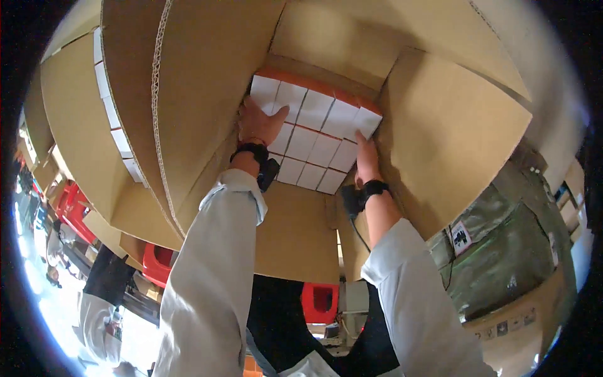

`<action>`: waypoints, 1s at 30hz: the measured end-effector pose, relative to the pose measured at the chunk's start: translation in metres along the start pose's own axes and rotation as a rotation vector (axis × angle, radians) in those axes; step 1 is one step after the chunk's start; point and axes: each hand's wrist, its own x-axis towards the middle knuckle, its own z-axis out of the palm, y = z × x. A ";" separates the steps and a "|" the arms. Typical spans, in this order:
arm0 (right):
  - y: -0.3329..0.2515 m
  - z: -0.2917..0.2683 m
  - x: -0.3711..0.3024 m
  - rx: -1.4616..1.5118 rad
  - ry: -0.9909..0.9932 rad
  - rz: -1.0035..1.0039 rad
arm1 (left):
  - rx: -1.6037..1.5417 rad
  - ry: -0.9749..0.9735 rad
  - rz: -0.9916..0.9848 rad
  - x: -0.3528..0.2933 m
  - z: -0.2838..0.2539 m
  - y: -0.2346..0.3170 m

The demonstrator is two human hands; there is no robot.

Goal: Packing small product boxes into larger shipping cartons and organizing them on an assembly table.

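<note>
Inside a large open cardboard box (449,135), small white boxes with orange sides (313,139) are packed side by side in several rows. My left hand (259,122) clasps the left side of this block, its thumb spread over the white tops and its fingers down by the cardboard wall. At the opposite side my right hand (367,157) grips the block's right edge, thumb lying on top. The fingers of the right hand are mostly hidden between the block and the wall. Each wrist wears a black strap with a small dark device.
Left of this carton stands another cardboard box (75,119) with a line of white boxes (110,103) inside. Red plastic stools or bins (158,262) show below. A green wrapped load (509,251) is at the right. Another person (103,308) stands at the lower left.
</note>
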 end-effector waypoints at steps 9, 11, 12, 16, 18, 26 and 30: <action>-0.041 0.001 -0.016 -0.157 0.144 -0.339 | -0.170 0.036 0.201 -0.005 0.039 -0.022; -0.059 -0.008 -0.003 -0.369 0.177 -0.285 | -0.345 -0.068 0.127 -0.007 0.047 -0.019; -0.066 0.012 -0.006 -0.354 0.146 -0.284 | -0.358 0.065 0.118 0.006 0.041 -0.046; -0.091 0.023 -0.003 -0.442 0.190 -0.317 | -0.533 0.039 0.074 0.007 0.039 -0.055; -0.096 0.020 0.010 -0.460 0.202 -0.349 | -0.614 -0.058 0.094 0.010 0.034 -0.037; -0.067 0.017 0.050 -0.486 0.224 -0.293 | -0.039 -0.280 -0.071 0.043 0.030 -0.069; -0.087 -0.012 0.062 -0.366 0.082 -0.152 | -0.365 0.069 0.042 0.022 0.050 -0.032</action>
